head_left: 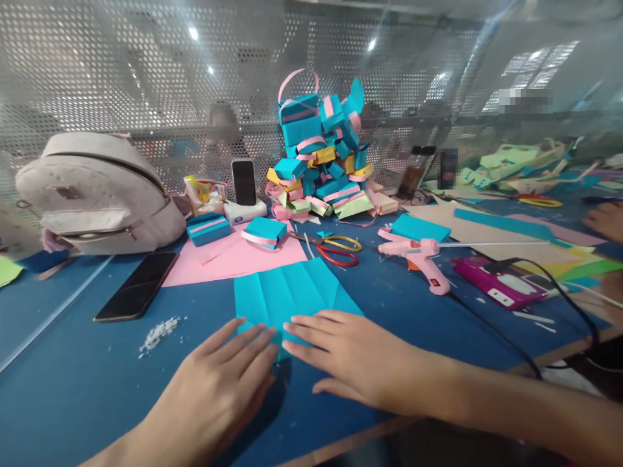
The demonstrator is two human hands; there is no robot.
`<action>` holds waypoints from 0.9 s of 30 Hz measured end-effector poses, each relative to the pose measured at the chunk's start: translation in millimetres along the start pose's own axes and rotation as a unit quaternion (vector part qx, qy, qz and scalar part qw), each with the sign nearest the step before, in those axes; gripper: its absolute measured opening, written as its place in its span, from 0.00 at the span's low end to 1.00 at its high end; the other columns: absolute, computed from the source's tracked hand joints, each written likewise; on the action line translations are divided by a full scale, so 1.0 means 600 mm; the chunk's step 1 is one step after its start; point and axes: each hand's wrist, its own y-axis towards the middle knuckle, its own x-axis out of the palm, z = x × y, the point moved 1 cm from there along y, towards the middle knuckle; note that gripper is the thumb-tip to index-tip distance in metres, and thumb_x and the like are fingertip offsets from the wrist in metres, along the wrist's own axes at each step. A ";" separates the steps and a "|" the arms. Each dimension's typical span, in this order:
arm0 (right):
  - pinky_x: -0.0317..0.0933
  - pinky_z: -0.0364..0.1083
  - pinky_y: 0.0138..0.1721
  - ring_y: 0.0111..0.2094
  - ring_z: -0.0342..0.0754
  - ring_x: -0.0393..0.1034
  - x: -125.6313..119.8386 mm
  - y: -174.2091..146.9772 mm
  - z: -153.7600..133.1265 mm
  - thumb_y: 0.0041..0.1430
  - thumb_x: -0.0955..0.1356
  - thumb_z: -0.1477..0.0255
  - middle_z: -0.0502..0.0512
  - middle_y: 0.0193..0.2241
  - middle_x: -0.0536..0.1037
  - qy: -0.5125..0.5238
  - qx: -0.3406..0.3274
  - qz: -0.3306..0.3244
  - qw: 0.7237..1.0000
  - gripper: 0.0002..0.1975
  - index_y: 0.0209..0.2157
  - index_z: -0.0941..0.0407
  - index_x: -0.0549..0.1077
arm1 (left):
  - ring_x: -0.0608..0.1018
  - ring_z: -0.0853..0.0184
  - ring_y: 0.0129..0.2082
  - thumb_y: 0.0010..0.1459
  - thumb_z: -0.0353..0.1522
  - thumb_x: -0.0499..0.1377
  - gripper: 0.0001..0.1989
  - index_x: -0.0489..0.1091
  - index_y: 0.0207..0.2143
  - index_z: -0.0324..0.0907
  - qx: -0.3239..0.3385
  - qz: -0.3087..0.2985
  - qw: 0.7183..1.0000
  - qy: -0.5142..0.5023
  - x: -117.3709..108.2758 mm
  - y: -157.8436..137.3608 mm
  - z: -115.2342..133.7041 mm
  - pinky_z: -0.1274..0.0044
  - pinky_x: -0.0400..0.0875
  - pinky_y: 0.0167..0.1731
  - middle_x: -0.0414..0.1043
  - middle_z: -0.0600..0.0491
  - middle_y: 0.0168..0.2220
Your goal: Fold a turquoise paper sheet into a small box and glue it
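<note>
creased blue paper, spread right in front of you, looks light and thin, easy to crumple, so best taken by its side edges; your left hand is over its near-left part, fingers nearly together, your right hand over the near-right, fingers slightly apart, neither clamped; and along the dark blue table, pale backpack, piled paper boxes, pink glue gun, perforated screen behind

A perforated grey screen stands behind the blue tabletop.
</note>
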 end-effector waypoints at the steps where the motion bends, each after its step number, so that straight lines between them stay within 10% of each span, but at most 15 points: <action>1: 0.58 0.54 0.60 0.64 0.54 0.57 0.004 0.001 0.000 0.69 0.60 0.59 0.60 0.64 0.64 0.009 -0.004 0.000 1.000 0.26 0.63 0.57 0.62 | 0.79 0.63 0.51 0.67 0.30 0.49 0.15 0.71 0.52 0.40 0.004 -0.016 1.000 -0.006 0.007 -0.002 0.002 0.67 0.70 0.57 0.77 0.50 0.52; 27: 0.68 0.55 0.52 0.56 0.54 0.69 -0.020 -0.136 0.017 0.69 0.61 0.68 0.56 0.52 0.78 -0.100 0.169 0.051 0.979 0.16 0.51 0.56 0.76 | 0.79 0.62 0.51 0.66 0.32 0.52 0.14 0.75 0.48 0.46 -0.061 -0.123 0.989 -0.049 -0.025 -0.052 -0.008 0.66 0.69 0.59 0.76 0.54 0.53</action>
